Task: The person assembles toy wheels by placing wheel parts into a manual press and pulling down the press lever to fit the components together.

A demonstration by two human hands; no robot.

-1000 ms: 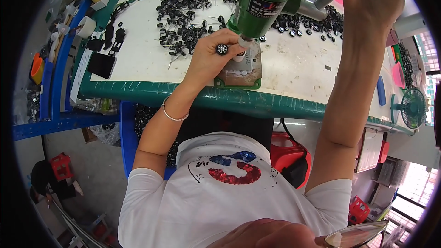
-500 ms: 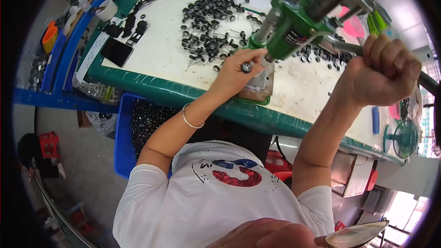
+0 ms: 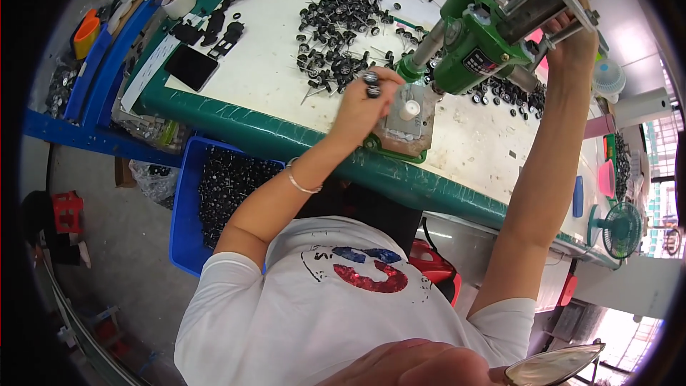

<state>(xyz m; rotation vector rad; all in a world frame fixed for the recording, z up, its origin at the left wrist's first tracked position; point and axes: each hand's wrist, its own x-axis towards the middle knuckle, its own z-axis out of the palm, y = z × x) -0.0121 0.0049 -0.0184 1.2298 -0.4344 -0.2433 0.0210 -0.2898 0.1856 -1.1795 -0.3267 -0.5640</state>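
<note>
My left hand (image 3: 364,104) is beside the base of a green hand press (image 3: 464,50), its fingers closed on a small toy wheel axle (image 3: 372,91) with black wheels and silvery hubs. On the metal base plate (image 3: 418,129) sits a round white fixture (image 3: 410,109), uncovered just right of that hand. Raised high on the right, my right hand (image 3: 572,37) is wrapped round the press lever (image 3: 564,33); the press frame partly hides its fingers.
Piles of wheel axles (image 3: 343,28) lie beyond my left hand, with loose wheels (image 3: 500,93) behind the press. A phone (image 3: 191,67) and black strap-like parts (image 3: 227,39) lie left. Below the edge stands a blue bin (image 3: 187,243) of black parts. A green fan (image 3: 620,230) is at right.
My right hand has swung the lever up and away. My left hand has drawn back left from under the press head with the wheel axle, uncovering the white fixture.
</note>
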